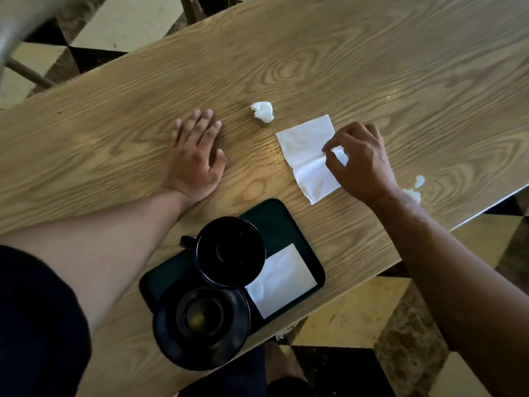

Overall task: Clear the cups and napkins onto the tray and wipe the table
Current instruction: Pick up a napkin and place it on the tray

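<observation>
A dark tray [282,222] lies near the table's front edge. On it stand a black mug [230,252], a black cup on a saucer [201,325] and a flat white napkin [282,279]. Beyond the tray, my right hand [357,161] pinches the right edge of an unfolded white napkin [306,150] lying on the wooden table [372,67]. My left hand [197,156] rests flat on the wood, fingers spread, holding nothing. A crumpled napkin ball [262,111] sits between the hands, further back. Another crumpled piece [415,189] lies by my right wrist.
The table's right edge [486,209] runs close to the crumpled piece. A checkered floor [357,310] shows below. Wooden chair legs [25,71] stand at the far left, and another chair's legs [190,7] show behind the table.
</observation>
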A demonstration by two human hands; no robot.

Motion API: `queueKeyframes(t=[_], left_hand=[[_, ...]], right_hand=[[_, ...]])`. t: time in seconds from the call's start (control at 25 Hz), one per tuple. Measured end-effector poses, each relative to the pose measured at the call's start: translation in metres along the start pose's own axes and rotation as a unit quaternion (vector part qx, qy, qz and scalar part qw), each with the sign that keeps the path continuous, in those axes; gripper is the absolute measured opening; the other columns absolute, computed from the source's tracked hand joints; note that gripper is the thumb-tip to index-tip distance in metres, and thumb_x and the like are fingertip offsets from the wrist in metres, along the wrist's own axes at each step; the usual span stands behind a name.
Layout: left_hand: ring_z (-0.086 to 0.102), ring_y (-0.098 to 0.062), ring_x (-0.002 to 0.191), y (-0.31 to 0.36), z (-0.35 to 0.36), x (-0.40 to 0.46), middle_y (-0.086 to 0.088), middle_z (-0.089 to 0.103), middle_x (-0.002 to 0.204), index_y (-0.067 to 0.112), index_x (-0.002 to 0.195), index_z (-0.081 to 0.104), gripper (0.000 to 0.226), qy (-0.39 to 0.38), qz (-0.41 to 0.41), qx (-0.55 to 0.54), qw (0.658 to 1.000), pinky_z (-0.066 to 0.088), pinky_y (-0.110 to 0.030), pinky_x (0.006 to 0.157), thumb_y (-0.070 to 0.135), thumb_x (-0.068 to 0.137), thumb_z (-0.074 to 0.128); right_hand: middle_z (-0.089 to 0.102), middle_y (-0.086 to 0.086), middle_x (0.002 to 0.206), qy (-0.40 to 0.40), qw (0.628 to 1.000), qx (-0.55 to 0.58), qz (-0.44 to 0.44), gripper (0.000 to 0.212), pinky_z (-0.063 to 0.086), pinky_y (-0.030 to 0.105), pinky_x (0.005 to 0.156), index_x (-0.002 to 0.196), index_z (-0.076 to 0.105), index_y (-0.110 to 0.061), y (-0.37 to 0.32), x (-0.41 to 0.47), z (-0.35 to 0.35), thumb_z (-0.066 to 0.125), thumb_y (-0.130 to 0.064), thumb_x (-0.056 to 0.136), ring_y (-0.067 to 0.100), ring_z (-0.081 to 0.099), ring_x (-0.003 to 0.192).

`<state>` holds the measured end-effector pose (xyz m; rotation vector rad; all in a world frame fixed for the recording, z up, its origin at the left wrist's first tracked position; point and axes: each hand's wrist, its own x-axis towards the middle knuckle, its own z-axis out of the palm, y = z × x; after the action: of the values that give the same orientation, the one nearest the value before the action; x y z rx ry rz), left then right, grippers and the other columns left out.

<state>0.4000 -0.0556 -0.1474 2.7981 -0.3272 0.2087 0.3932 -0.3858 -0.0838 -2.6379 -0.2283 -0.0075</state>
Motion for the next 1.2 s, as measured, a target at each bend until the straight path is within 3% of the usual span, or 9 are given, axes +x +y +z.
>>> queueKeyframes(t=[0.2,0.28,0.4,0.52,0.6,0.68,0.84,1.0,1.2], left_hand=[[0.032,-0.031,0.151,0.002,-0.002,0.001,-0.012,0.043,0.159,0.008,0.144,0.053,0.053,-0.002,-0.013,-0.007,1.0,0.016,-0.052,0.125,0.028,0.095,0.049],[0.032,-0.031,0.151,0.002,-0.003,0.001,-0.012,0.043,0.159,0.008,0.144,0.053,0.053,-0.002,-0.017,-0.011,1.0,0.016,-0.051,0.125,0.028,0.095,0.048],[0.033,-0.032,0.15,0.002,-0.002,0.002,-0.012,0.045,0.158,0.008,0.142,0.055,0.053,0.003,-0.017,-0.01,1.0,0.016,-0.052,0.124,0.028,0.093,0.049],[0.036,-0.031,0.149,0.002,-0.001,0.001,-0.011,0.047,0.156,0.008,0.14,0.057,0.052,0.01,-0.021,-0.003,1.0,0.018,-0.053,0.123,0.029,0.092,0.05],[0.037,-0.031,0.149,0.003,-0.003,0.002,-0.01,0.048,0.156,0.009,0.139,0.058,0.052,0.008,-0.024,-0.002,1.0,0.02,-0.053,0.123,0.029,0.092,0.05],[0.037,-0.03,0.149,0.004,-0.004,0.002,-0.01,0.048,0.156,0.009,0.138,0.059,0.052,0.007,-0.025,-0.001,1.0,0.02,-0.053,0.124,0.029,0.092,0.05],[0.035,-0.03,0.15,0.004,-0.006,0.002,-0.009,0.047,0.157,0.009,0.14,0.057,0.052,-0.004,-0.027,0.0,1.0,0.017,-0.051,0.124,0.03,0.093,0.049],[0.034,-0.03,0.15,0.004,-0.007,0.003,-0.01,0.046,0.158,0.009,0.14,0.057,0.053,-0.009,-0.027,0.004,1.0,0.018,-0.052,0.124,0.03,0.093,0.048],[0.032,-0.03,0.151,0.005,-0.009,0.003,-0.01,0.044,0.159,0.009,0.142,0.054,0.054,-0.022,-0.027,0.005,0.999,0.017,-0.052,0.125,0.031,0.094,0.047]], right_hand=[[0.078,-0.001,0.096,-0.044,0.976,0.194,-0.092,0.007,0.056,0.033,0.079,0.079,0.067,-0.007,-0.034,-0.038,-0.058,0.06,-0.009,0.076,0.012,0.074,0.09],[0.079,-0.006,0.09,-0.135,0.96,0.224,-0.104,0.009,0.054,0.022,0.07,0.078,0.067,-0.012,-0.049,-0.061,-0.079,0.059,-0.014,0.076,0.004,0.074,0.081],[0.073,-0.009,0.074,-0.308,0.913,0.255,-0.081,0.013,0.053,0.019,0.063,0.078,0.068,-0.019,-0.068,-0.09,-0.085,0.056,-0.019,0.075,0.008,0.072,0.069],[0.069,-0.015,0.074,-0.439,0.864,0.236,-0.067,0.01,0.053,0.014,0.071,0.077,0.065,-0.025,-0.082,-0.107,-0.062,0.056,-0.021,0.075,0.005,0.071,0.074],[0.071,-0.019,0.08,-0.479,0.851,0.203,-0.07,0.013,0.059,0.028,0.081,0.081,0.064,-0.032,-0.088,-0.109,-0.043,0.06,-0.019,0.081,0.002,0.072,0.083],[0.074,-0.019,0.092,-0.487,0.856,0.159,-0.068,0.014,0.06,0.036,0.086,0.091,0.067,-0.034,-0.09,-0.107,-0.026,0.063,-0.02,0.089,0.0,0.071,0.092],[0.074,-0.018,0.109,-0.415,0.901,0.104,-0.067,0.014,0.058,0.032,0.084,0.107,0.068,-0.032,-0.093,-0.104,-0.006,0.061,-0.025,0.097,0.002,0.069,0.097],[0.073,-0.013,0.103,-0.335,0.933,0.128,-0.037,0.011,0.054,0.025,0.081,0.104,0.073,-0.023,-0.092,-0.109,0.0,0.064,-0.021,0.097,0.002,0.067,0.093],[0.07,-0.005,0.102,-0.281,0.948,0.15,-0.027,0.011,0.056,0.03,0.081,0.103,0.076,-0.015,-0.094,-0.12,0.006,0.069,-0.013,0.095,0.009,0.068,0.092]])
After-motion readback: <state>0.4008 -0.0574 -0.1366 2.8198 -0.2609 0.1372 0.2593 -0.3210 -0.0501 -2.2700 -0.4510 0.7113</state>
